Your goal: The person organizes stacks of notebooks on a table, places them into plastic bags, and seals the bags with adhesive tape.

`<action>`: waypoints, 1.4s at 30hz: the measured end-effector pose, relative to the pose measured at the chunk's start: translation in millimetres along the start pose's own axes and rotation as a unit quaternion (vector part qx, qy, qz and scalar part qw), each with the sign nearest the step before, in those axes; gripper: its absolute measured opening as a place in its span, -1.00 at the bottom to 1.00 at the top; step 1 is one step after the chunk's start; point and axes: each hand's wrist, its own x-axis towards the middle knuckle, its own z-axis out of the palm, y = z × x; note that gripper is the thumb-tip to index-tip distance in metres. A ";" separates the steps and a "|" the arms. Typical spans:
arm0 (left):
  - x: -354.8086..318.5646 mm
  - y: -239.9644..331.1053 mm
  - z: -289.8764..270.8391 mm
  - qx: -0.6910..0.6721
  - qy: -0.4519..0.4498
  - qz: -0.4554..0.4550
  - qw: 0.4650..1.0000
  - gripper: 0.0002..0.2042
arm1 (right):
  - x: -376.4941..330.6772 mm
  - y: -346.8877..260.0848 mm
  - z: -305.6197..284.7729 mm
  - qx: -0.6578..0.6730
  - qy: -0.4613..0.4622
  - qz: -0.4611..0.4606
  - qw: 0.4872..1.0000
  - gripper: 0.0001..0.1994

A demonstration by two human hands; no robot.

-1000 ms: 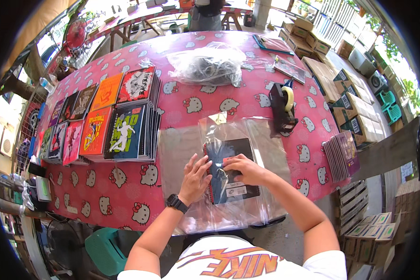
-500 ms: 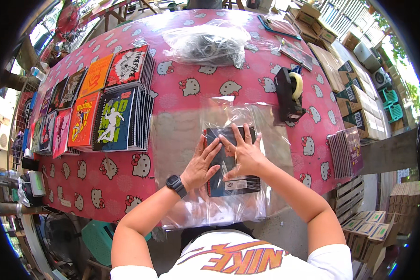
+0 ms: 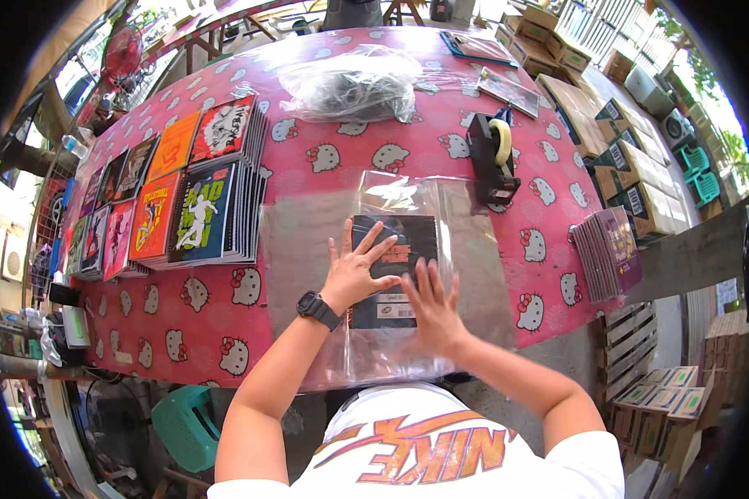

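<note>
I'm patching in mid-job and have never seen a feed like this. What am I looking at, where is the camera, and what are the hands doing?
There is no machine here: this is a person's two bare hands, filmed by a wide fisheye camera on their head looking down, so straight edges bend near the rim. The forearms enter from the bottom. The left hand, with a black watch on its wrist, and the right hand both lie flat, fingers spread, on a dark book inside a clear plastic sleeve. Neither hand grips anything. They work on a pink patterned table. To the left are rows of colourful books; farther back a clear bag; to the right a black tape dispenser and a small stack of books.
</note>
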 end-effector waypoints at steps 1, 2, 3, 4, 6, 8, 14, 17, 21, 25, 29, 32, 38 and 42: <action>-0.2 0.7 0.6 -0.002 0.001 -0.005 1.000 -0.26 | -22.0 -2.6 -2.8 -0.012 -0.059 0.011 0.998 0.23; 0.3 1.1 -0.1 -0.001 0.003 -0.002 1.000 -0.26 | -33.9 2.6 -8.7 -0.026 -0.115 0.019 0.993 0.17; -1.1 0.5 0.4 -0.003 0.001 -0.006 1.000 -0.26 | -33.7 18.0 -17.4 -0.028 -0.114 0.019 0.993 0.17; -2.9 -1.3 0.3 -0.003 -0.001 -0.013 1.000 -0.26 | -24.4 40.9 -28.9 0.056 -0.047 0.040 0.996 0.03; -3.8 0.4 -3.1 -0.002 -0.002 -0.006 1.000 -0.26 | 2.4 104.1 -45.3 0.293 0.122 0.099 0.943 -0.29; -2.6 1.2 -4.7 0.010 -0.011 -0.012 1.000 -0.26 | 46.4 171.5 -72.4 0.180 0.281 0.143 0.932 -0.55; 4.2 5.7 -3.1 0.006 -0.006 0.001 1.000 -0.27 | 128.6 264.1 -104.2 0.109 0.239 0.380 0.887 -0.64; -2.6 -2.2 -3.0 0.016 -0.004 -0.012 1.000 -0.27 | 141.0 240.0 -104.1 0.182 0.247 0.348 0.886 -0.69; -1.0 -1.9 -2.1 0.016 -0.003 -0.011 1.000 -0.27 | 98.7 217.5 -92.3 0.258 0.390 0.232 0.853 -0.83; 0.1 3.3 -5.7 0.005 -0.020 -0.014 1.000 -0.26 | 77.9 221.8 -65.7 0.323 0.346 0.315 0.823 -0.80; 2.7 8.8 -6.6 -0.007 -0.030 -0.013 0.999 -0.26 | 68.3 239.1 -67.6 -0.027 0.288 0.328 0.899 -0.73; 13.2 15.2 -10.9 -0.017 -0.025 -0.016 0.999 -0.25 | 58.8 228.3 -76.9 -0.223 0.247 0.309 0.891 -0.71; 11.2 24.5 -15.0 -0.004 -0.055 -0.039 0.998 -0.20 | 87.7 45.3 -50.0 0.354 -0.059 0.268 0.894 -0.62; 11.0 17.3 -16.8 -0.002 -0.038 -0.029 0.999 -0.16 | 93.1 3.5 -38.7 -0.003 -0.101 0.320 0.942 -0.41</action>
